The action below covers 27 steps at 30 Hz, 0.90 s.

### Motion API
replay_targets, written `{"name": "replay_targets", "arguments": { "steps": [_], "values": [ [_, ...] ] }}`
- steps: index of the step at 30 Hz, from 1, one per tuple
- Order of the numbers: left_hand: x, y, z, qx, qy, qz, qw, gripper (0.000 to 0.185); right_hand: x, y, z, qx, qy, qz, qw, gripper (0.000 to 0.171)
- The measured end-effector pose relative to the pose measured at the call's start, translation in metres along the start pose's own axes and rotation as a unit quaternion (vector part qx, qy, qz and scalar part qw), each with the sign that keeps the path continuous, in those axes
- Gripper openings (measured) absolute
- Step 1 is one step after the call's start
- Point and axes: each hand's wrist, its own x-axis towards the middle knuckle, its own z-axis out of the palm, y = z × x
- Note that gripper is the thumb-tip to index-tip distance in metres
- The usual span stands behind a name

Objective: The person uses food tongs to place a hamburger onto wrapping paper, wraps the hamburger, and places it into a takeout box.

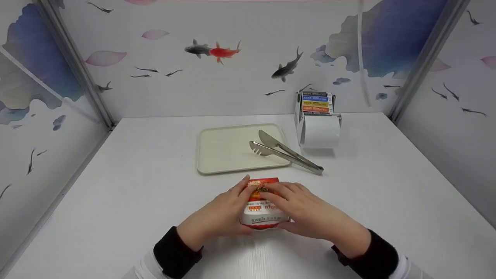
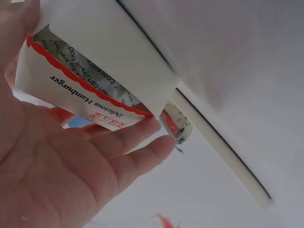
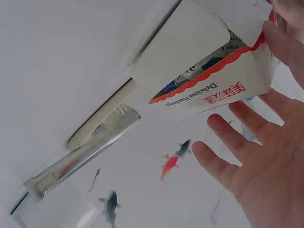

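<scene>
Left hand [image 1: 223, 211] cups the left side of the burger box [image 1: 264, 204], fingers laid along its red-and-white wall with the thumb at the near corner, while the right hand [image 1: 306, 211] covers the right side and part of the top, fingers nearly straight and loosely spread. Both hands are equally near, with the box directly between them, so neither has to reach. The box sits on the white desk [image 1: 135, 186] just in front of the cream tray [image 1: 226, 149], its longer side running away from the person toward the tray. Metal tongs [image 1: 285, 152] lie across the tray's right edge, and a label dispenser [image 1: 318, 118] stands beyond the tray's right corner.
</scene>
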Motion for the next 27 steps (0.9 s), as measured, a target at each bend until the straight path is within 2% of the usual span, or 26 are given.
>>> {"name": "replay_targets", "arguments": {
  "steps": [2,5,10,15,22,27],
  "values": [
    [0.001,-0.001,0.0,-0.004,0.0,-0.001,1.0,0.107,0.001,-0.002,0.002,-0.012,0.015,-0.018,1.0,0.078],
    [0.004,-0.002,-0.001,-0.009,-0.004,0.001,0.9999,0.106,0.001,-0.004,0.002,-0.03,0.013,-0.028,0.999,0.077],
    [0.013,-0.008,-0.003,-0.027,-0.012,0.012,0.9995,0.103,0.005,-0.007,0.003,-0.05,-0.003,-0.012,0.999,0.08],
    [0.023,-0.014,-0.005,-0.047,0.001,0.014,0.9988,0.098,0.008,-0.004,0.008,-0.073,0.03,-0.005,0.997,0.078],
    [0.031,-0.019,-0.007,-0.073,0.016,0.003,0.9972,0.097,0.007,0.011,0.008,-0.045,0.072,0.0,0.996,0.072],
    [0.031,-0.019,-0.007,-0.082,0.013,0.003,0.9966,0.096,0.006,0.016,0.009,-0.033,0.085,-0.023,0.996,0.068]
  ]
}}
